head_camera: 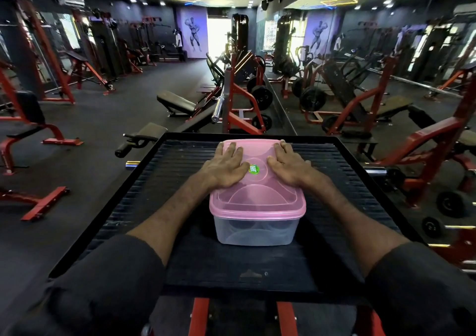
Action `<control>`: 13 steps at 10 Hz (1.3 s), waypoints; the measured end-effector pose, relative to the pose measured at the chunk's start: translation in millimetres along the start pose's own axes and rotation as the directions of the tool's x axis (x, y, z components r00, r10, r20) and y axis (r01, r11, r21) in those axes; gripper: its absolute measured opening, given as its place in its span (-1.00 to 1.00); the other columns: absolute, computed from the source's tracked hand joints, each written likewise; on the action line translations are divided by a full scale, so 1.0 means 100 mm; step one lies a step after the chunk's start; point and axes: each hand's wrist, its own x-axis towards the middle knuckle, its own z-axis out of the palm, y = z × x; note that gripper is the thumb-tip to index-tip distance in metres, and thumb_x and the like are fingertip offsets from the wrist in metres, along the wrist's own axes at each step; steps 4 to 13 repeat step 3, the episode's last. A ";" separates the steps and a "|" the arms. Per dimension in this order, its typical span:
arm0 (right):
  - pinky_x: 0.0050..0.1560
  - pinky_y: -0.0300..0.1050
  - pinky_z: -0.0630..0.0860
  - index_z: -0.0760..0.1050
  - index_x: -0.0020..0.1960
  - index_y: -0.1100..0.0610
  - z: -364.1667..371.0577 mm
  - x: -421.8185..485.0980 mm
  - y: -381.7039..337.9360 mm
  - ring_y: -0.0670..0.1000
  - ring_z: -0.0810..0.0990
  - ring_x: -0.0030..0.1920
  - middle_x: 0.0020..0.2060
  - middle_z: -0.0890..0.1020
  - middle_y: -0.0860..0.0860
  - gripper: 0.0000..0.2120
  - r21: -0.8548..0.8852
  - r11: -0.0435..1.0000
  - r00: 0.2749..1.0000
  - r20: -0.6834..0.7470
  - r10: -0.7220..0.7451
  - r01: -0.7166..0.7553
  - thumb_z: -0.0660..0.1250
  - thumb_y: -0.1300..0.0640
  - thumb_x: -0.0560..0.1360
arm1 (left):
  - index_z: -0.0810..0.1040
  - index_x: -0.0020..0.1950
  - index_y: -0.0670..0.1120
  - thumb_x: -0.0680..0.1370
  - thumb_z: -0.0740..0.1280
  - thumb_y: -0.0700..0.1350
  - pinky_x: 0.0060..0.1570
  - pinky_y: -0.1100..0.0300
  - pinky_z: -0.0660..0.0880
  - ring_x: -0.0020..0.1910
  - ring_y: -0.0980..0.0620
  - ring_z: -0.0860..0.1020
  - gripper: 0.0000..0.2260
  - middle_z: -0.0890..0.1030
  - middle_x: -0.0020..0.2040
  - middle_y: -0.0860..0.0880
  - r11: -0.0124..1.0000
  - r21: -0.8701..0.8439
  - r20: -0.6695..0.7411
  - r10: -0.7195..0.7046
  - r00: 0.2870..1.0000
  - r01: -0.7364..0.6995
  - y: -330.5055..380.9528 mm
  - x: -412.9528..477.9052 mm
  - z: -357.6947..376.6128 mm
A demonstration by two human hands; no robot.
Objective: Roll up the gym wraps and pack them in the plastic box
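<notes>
Pink lid (257, 196) closes plastic box (257, 230) on bench (180, 271) | left hand (226, 168), right hand (288, 165) flat atop lid, fingers (228, 150) spread, gripping nothing

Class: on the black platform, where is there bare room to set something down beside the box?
Bare ribbed platform lies left of the plastic box, out to the raised rim, and likewise on its right. A smooth strip is free between box and near edge. The pink lid is crowded: left hand and right hand lie flat on it.

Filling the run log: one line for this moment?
stage: closing | left hand: flat on lid | right hand: flat on lid | box: on platform
</notes>
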 end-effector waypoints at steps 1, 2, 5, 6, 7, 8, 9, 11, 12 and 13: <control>0.52 0.38 -0.06 -0.11 0.66 0.04 0.00 -0.03 0.00 0.19 0.04 0.63 0.66 -0.16 -0.02 -0.37 0.051 0.999 1.000 -0.012 0.010 -0.010 -0.04 -0.17 0.68 | -0.08 0.66 -0.03 0.67 -0.04 0.23 0.56 -0.31 -0.06 0.64 -0.13 -0.26 -0.37 -0.17 0.68 -0.03 1.000 0.004 0.002 -0.016 1.000 0.016 0.03 -0.03 -0.03; 0.50 0.40 -0.09 0.02 0.65 0.00 -0.05 -0.12 -0.03 0.17 0.05 0.62 0.66 -0.02 -0.03 -0.40 0.075 0.997 0.996 -0.091 -0.003 0.010 0.05 -0.16 0.67 | -0.07 0.66 -0.02 0.67 -0.05 0.24 0.50 -0.44 -0.05 0.65 -0.14 -0.22 -0.37 -0.15 0.68 -0.01 0.998 0.049 -0.021 -0.044 0.999 0.045 0.10 -0.10 -0.06; 0.47 0.33 0.00 0.23 0.58 -0.04 -0.11 -0.19 0.05 0.14 0.14 0.58 0.61 0.21 0.00 -0.45 0.138 0.988 0.965 -0.261 -0.029 0.067 0.24 -0.07 0.62 | -0.08 0.66 -0.03 0.67 -0.05 0.24 0.49 -0.46 -0.07 0.65 -0.14 -0.22 -0.37 -0.16 0.68 -0.01 0.999 0.034 -0.017 -0.021 1.000 0.021 0.12 -0.12 -0.07; 0.47 0.33 0.00 0.23 0.58 -0.04 -0.11 -0.19 0.05 0.14 0.14 0.58 0.61 0.21 0.00 -0.45 0.138 0.988 0.965 -0.261 -0.029 0.067 0.24 -0.07 0.62 | -0.08 0.66 -0.03 0.67 -0.05 0.24 0.49 -0.46 -0.07 0.65 -0.14 -0.22 -0.37 -0.16 0.68 -0.01 0.999 0.034 -0.017 -0.021 1.000 0.021 0.12 -0.12 -0.07; 0.47 0.33 0.00 0.23 0.58 -0.04 -0.11 -0.19 0.05 0.14 0.14 0.58 0.61 0.21 0.00 -0.45 0.138 0.988 0.965 -0.261 -0.029 0.067 0.24 -0.07 0.62 | -0.08 0.66 -0.03 0.67 -0.05 0.24 0.49 -0.46 -0.07 0.65 -0.14 -0.22 -0.37 -0.16 0.68 -0.01 0.999 0.034 -0.017 -0.021 1.000 0.021 0.12 -0.12 -0.07; 0.47 0.33 0.00 0.23 0.58 -0.04 -0.11 -0.19 0.05 0.14 0.14 0.58 0.61 0.21 0.00 -0.45 0.138 0.988 0.965 -0.261 -0.029 0.067 0.24 -0.07 0.62 | -0.08 0.66 -0.03 0.67 -0.05 0.24 0.49 -0.46 -0.07 0.65 -0.14 -0.22 -0.37 -0.16 0.68 -0.01 0.999 0.034 -0.017 -0.021 1.000 0.021 0.12 -0.12 -0.07; 0.47 0.33 0.00 0.23 0.58 -0.04 -0.11 -0.19 0.05 0.14 0.14 0.58 0.61 0.21 0.00 -0.45 0.138 0.988 0.965 -0.261 -0.029 0.067 0.24 -0.07 0.62 | -0.08 0.66 -0.03 0.67 -0.05 0.24 0.49 -0.46 -0.07 0.65 -0.14 -0.22 -0.37 -0.16 0.68 -0.01 0.999 0.034 -0.017 -0.021 1.000 0.021 0.12 -0.12 -0.07; 0.47 0.33 0.00 0.23 0.58 -0.04 -0.11 -0.19 0.05 0.14 0.14 0.58 0.61 0.21 0.00 -0.45 0.138 0.988 0.965 -0.261 -0.029 0.067 0.24 -0.07 0.62 | -0.08 0.66 -0.03 0.67 -0.05 0.24 0.49 -0.46 -0.07 0.65 -0.14 -0.22 -0.37 -0.16 0.68 -0.01 0.999 0.034 -0.017 -0.021 1.000 0.021 0.12 -0.12 -0.07; 0.47 0.33 0.00 0.23 0.58 -0.04 -0.11 -0.19 0.05 0.14 0.14 0.58 0.61 0.21 0.00 -0.45 0.138 0.988 0.965 -0.261 -0.029 0.067 0.24 -0.07 0.62 | -0.08 0.66 -0.03 0.67 -0.05 0.24 0.49 -0.46 -0.07 0.65 -0.14 -0.22 -0.37 -0.16 0.68 -0.01 0.999 0.034 -0.017 -0.021 1.000 0.021 0.12 -0.12 -0.07; 0.47 0.33 0.00 0.23 0.58 -0.04 -0.11 -0.19 0.05 0.14 0.14 0.58 0.61 0.21 0.00 -0.45 0.138 0.988 0.965 -0.261 -0.029 0.067 0.24 -0.07 0.62 | -0.08 0.66 -0.03 0.67 -0.05 0.24 0.49 -0.46 -0.07 0.65 -0.14 -0.22 -0.37 -0.16 0.68 -0.01 0.999 0.034 -0.017 -0.021 1.000 0.021 0.12 -0.12 -0.07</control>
